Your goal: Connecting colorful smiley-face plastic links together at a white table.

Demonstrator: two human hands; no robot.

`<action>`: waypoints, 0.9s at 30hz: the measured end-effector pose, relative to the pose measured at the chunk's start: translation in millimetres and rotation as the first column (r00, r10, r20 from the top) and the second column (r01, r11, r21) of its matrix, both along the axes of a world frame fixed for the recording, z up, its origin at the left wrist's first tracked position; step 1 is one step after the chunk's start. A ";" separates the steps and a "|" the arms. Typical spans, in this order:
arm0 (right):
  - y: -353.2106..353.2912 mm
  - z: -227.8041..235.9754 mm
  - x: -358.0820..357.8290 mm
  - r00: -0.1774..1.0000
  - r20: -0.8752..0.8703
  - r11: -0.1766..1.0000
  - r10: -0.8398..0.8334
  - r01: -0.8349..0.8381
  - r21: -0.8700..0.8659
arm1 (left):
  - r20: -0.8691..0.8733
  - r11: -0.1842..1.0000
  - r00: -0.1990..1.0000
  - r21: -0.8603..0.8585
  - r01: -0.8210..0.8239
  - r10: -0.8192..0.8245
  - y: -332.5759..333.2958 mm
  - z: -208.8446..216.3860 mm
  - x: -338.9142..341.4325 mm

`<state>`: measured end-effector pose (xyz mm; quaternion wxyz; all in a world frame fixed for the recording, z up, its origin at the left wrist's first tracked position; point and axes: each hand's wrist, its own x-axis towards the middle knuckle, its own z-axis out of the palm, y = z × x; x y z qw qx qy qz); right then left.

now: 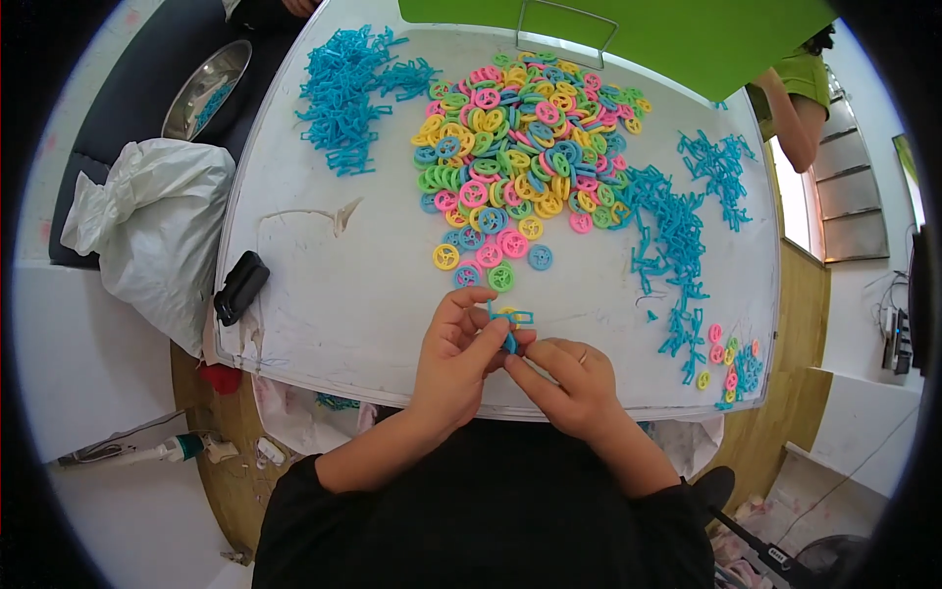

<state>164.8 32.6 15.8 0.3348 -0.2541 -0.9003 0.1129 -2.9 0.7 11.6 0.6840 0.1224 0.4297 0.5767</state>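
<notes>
Close to the table's front edge, my two hands meet around small plastic parts. Between thumb and fingers, my left hand [453,355] pinches a blue plastic frame piece [523,318] whose forked end sticks out to the right. A blue wheel [510,344] sits at the fingertips, partly covered, with a bit of yellow behind the frame piece. My right hand [572,385] is closed, its thumb and fingertips pressed to the blue wheel's lower side. How the parts join is hidden by the fingers. Just beyond lie loose wheels, including a green one [500,277].
A heap of pink, yellow, green and blue wheels [530,147] covers the table's middle. Blue frame pieces lie in piles at far left [343,93] and right [672,231]. A black case [241,288] rests by the left edge, near a white sack [162,231]. Another person's arm [793,118] shows far right.
</notes>
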 end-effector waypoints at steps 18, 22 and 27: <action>10.5 6.2 18.0 0.956 -0.279 0.400 -0.087 -0.223 -0.889 | -0.881 0.763 0.470 0.337 0.552 0.049 -9.9 -0.2 -26.0; 18.1 10.9 18.4 0.941 -0.297 0.157 -0.163 -0.272 -0.949 | -0.920 0.773 0.387 0.289 0.565 0.061 -11.2 2.2 -27.0; 72.2 0.1 18.5 0.934 0.095 0.721 -0.345 0.329 -0.610 | -0.911 0.776 0.393 0.337 0.533 0.125 -7.5 -6.9 -29.7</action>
